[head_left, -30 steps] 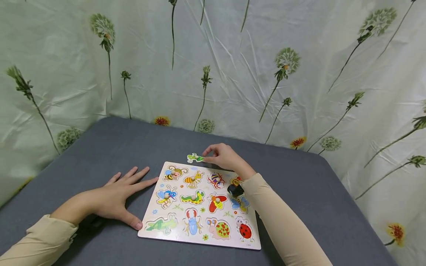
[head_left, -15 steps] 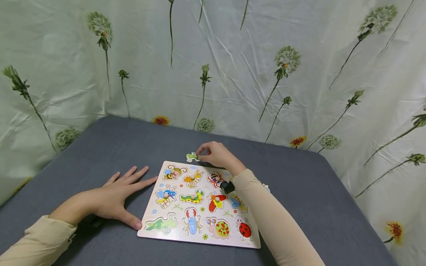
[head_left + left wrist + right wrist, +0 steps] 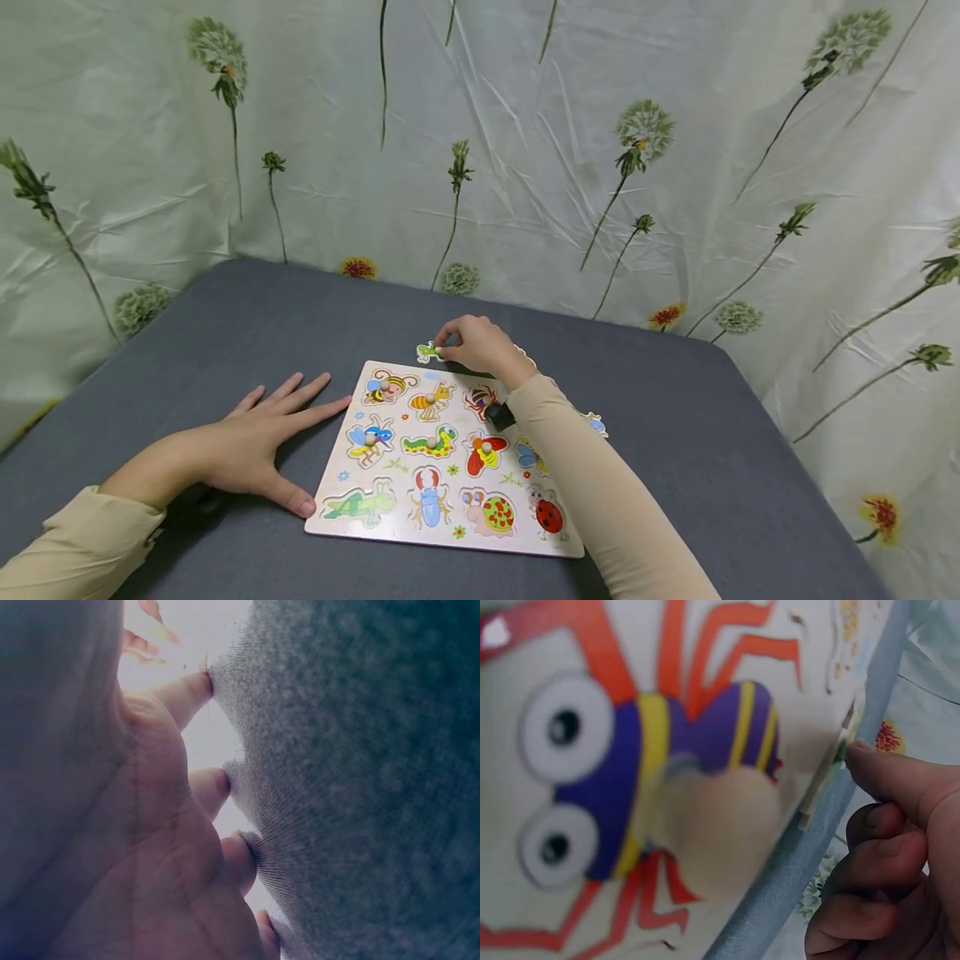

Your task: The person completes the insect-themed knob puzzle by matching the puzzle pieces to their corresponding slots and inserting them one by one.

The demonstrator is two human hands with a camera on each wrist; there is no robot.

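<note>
My right fingers point(image 3: 455, 355) pinch the flat, green insect-shaped piece point(image 3: 425, 353) at their tips; too slack, it could slip.

The insect piece point(image 3: 426, 352) is green with a white border; the puzzle board point(image 3: 405, 533) is pale cream-pink, printed with small multicoloured flowers point(image 3: 459, 532). The spider piece point(image 3: 622, 791) is purple with yellow stripes and red legs, the ladybird point(image 3: 549, 516) red with black spots, the snail shell point(image 3: 498, 514) yellow-green with red spots. The desk point(image 3: 690, 467) is plain dark blue-grey, the backdrop point(image 3: 525, 200) pale grey-green, patterned with dandelions point(image 3: 645, 132) and orange-red blooms point(image 3: 360, 267).
</note>
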